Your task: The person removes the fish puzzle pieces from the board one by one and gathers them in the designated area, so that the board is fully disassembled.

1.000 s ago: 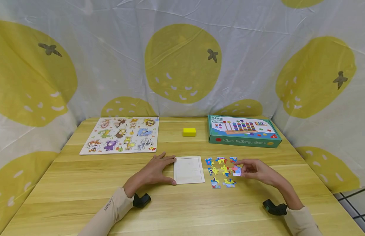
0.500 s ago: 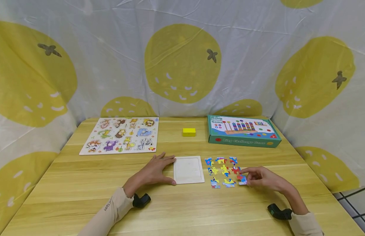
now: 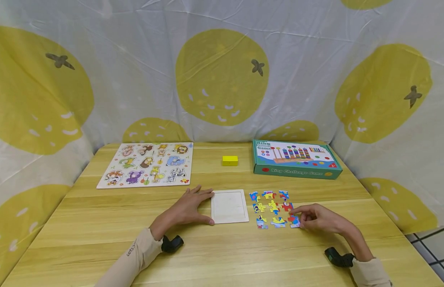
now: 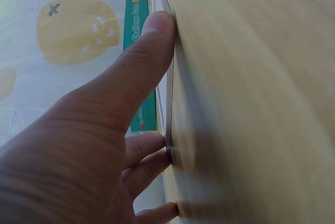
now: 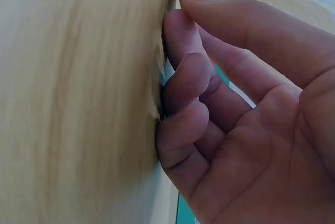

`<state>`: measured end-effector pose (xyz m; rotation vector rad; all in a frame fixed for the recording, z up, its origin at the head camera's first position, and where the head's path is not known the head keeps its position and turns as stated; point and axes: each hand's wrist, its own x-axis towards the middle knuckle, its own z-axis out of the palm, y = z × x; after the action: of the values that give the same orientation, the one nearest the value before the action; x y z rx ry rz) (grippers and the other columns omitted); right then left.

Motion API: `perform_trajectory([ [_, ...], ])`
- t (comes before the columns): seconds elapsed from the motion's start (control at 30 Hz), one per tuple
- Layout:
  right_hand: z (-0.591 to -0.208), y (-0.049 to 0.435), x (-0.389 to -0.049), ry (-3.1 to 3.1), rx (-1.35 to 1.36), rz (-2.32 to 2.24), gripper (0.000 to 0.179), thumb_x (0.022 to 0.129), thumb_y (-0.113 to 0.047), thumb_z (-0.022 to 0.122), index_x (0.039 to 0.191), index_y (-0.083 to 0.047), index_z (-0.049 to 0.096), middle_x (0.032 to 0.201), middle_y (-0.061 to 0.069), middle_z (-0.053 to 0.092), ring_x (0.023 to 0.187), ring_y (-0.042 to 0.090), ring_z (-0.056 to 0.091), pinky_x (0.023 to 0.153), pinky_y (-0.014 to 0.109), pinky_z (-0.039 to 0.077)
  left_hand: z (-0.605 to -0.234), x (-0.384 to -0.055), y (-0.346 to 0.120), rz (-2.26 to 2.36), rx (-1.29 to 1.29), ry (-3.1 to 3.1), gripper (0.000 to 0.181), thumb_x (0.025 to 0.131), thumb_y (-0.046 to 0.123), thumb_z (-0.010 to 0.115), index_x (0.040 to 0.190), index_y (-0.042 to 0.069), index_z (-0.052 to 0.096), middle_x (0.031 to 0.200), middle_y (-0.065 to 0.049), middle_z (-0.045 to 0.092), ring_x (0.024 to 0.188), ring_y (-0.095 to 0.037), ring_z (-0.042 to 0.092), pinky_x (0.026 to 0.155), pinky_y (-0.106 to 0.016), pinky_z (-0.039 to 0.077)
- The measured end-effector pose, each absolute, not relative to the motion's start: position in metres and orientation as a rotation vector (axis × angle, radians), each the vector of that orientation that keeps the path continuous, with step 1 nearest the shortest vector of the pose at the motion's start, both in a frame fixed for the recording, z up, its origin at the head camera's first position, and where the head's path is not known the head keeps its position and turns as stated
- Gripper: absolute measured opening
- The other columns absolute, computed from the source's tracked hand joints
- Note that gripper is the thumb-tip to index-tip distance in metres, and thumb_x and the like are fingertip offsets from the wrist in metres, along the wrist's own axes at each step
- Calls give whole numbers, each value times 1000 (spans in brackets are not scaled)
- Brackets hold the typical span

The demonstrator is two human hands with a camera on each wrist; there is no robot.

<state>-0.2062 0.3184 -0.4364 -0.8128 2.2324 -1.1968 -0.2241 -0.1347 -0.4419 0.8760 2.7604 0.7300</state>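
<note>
My left hand [image 3: 187, 208] lies at the left edge of a pale square puzzle tray [image 3: 229, 207], fingers spread, thumb by the near corner. In the left wrist view the thumb [image 4: 152, 41] and fingertips touch the tray's edge. With thumb and a finger, my right hand [image 3: 322, 218] pinches a blue and red jigsaw piece [image 3: 295, 222] low over the table, at the near right corner of a loose grid of several pieces. A red piece [image 3: 287, 206] sits just beyond it, close to the index finger. In the right wrist view the other fingers [image 5: 183, 130] curl against the table.
An animal peg puzzle board [image 3: 146, 164] lies at the back left. At the back middle stands a small yellow block [image 3: 230, 160], and to its right is a green game box [image 3: 297, 173]. A patterned curtain [image 3: 222, 79] surrounds the table.
My right hand has moved right and toward me with the jigsaw piece, then lowered it into the near right corner of the grid. The left hand has stayed still at the tray.
</note>
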Motion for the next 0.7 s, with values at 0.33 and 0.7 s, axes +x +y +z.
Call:
perform_trajectory([
  [0.33,-437,319,-207,2249,-801,-1184,38,91,-5,63,125,10,55,80,9,61,67,5,51,57,20,44,-442,-224,-135,725,875,2764,90,71,58,76,143,11,47,150,-7,40,142,-44,19,110,-67,12],
  [0.7,-437,318,-207,2268,-784,-1186,40,90,-6,64,126,8,55,80,7,61,67,6,51,57,21,44,-441,-224,-135,728,878,2758,90,71,57,76,143,11,47,151,-7,39,142,-44,18,110,-67,12],
])
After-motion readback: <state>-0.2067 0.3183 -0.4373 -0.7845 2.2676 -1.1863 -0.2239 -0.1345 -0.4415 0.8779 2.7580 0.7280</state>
